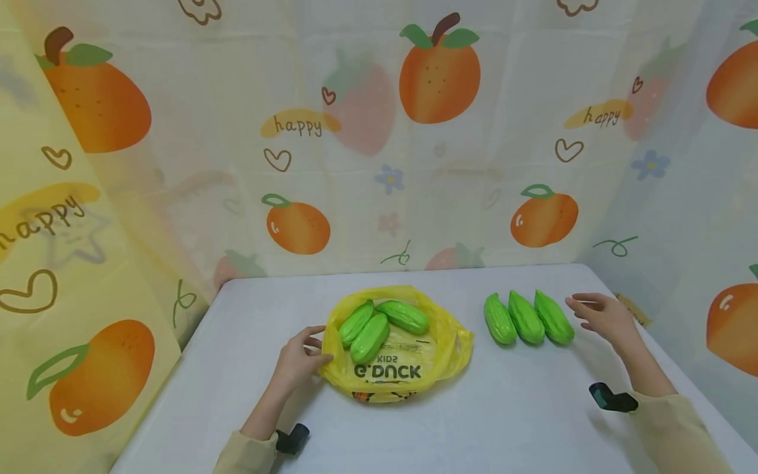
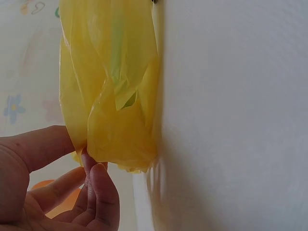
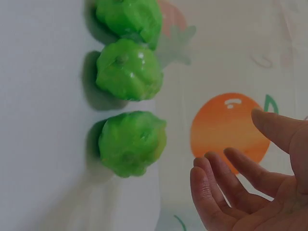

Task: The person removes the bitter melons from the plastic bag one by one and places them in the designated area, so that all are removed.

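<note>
A yellow plastic bag (image 1: 447, 368) lies spread on the table, its mouth facing up and its rim rolled down. Inside it rest three glossy green bitter melons (image 1: 370, 339), grouped toward the back left. My left hand (image 1: 299, 362) pinches the bag's left rim; the left wrist view shows the thumb and fingers at the yellow plastic (image 2: 120, 130). To the right of the bag, three more bitter melons (image 1: 526, 317) lie side by side, with bumpy ends (image 3: 132, 144) in the right wrist view. Just right of them hovers my right hand (image 1: 604, 319), fingers loosely bent, touching nothing.
A white cloth covers the table (image 1: 503, 421). Fruit-printed curtains (image 1: 367, 158) hang behind it and at both sides. Near the right table edge, partly behind the right arm, is a small tan object (image 1: 632, 308).
</note>
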The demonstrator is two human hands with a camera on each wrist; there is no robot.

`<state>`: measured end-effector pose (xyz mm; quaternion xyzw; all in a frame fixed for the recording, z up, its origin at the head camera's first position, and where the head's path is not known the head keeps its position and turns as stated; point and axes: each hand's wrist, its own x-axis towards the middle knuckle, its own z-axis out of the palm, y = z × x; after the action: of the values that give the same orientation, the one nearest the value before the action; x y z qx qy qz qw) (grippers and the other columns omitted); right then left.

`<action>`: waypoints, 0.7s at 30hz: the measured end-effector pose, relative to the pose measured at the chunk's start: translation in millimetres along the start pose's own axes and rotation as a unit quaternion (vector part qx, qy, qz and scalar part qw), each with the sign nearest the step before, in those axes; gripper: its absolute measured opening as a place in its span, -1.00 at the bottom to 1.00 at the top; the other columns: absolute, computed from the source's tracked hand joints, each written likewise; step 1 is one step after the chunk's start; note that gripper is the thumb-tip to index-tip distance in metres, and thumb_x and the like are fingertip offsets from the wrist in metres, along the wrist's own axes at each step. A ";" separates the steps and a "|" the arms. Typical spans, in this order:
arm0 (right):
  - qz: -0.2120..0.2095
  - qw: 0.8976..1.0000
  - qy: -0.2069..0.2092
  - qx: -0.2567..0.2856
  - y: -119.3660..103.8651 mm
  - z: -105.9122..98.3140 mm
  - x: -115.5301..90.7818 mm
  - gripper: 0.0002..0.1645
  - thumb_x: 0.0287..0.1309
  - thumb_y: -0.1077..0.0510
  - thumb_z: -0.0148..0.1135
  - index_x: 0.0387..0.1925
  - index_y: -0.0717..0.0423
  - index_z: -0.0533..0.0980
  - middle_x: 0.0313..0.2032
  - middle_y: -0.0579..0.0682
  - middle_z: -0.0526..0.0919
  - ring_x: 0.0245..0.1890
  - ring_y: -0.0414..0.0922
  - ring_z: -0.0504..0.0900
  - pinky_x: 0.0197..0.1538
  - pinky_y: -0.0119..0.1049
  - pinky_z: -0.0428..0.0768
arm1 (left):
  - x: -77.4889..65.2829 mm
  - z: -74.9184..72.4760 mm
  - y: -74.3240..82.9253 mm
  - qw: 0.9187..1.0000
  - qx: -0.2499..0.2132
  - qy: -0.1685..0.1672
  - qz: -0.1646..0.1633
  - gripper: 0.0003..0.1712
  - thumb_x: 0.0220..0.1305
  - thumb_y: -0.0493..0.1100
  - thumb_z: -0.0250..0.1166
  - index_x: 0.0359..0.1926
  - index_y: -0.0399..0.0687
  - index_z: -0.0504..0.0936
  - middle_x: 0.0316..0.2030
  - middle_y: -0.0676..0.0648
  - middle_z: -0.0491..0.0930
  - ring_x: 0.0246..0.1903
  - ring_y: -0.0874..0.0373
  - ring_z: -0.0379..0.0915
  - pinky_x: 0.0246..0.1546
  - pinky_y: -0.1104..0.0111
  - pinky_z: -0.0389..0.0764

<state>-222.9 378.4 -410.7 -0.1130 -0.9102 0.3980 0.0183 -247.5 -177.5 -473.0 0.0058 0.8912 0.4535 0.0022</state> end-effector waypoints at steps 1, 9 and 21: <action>0.000 1.000 0.004 0.007 0.6 1.2 2.3 -0.02 0.17 -0.39 0.02 0.24 0.38 0.28 0.11 0.44 0.44 0.01 0.21 0.55 -0.17 -0.24 0.65 | 0.0 -0.1 0.1 1.000 0.000 0.000 0.000 -0.30 -0.02 -0.24 0.44 0.21 -0.04 0.46 -0.15 -0.18 0.57 -0.30 0.10 0.53 -0.43 0.35 0.58; -0.027 1.000 -0.010 0.009 -24.3 10.2 -2.5 0.00 0.21 -0.41 -0.07 0.30 0.35 0.21 0.19 0.45 0.36 0.10 0.26 0.48 -0.08 -0.20 0.63 | -0.4 -1.3 -0.4 1.000 0.003 -0.001 -0.002 -0.31 -0.02 -0.24 0.44 0.21 -0.05 0.47 -0.16 -0.18 0.57 -0.30 0.09 0.52 -0.43 0.35 0.57; -0.075 0.994 -0.015 0.075 -14.6 37.9 28.8 -0.20 0.20 -0.31 0.08 0.27 0.14 0.34 0.11 0.28 0.49 -0.06 0.06 0.59 -0.17 -0.14 0.65 | -0.9 -1.8 -0.4 1.000 -0.009 0.000 -0.006 -0.31 -0.02 -0.25 0.44 0.20 -0.03 0.48 -0.17 -0.17 0.57 -0.32 0.10 0.53 -0.42 0.35 0.58</action>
<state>-258.4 347.8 -427.6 -0.0368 -0.8840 0.4641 0.0430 -246.6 -179.1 -472.2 0.0001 0.8871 0.4615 0.0053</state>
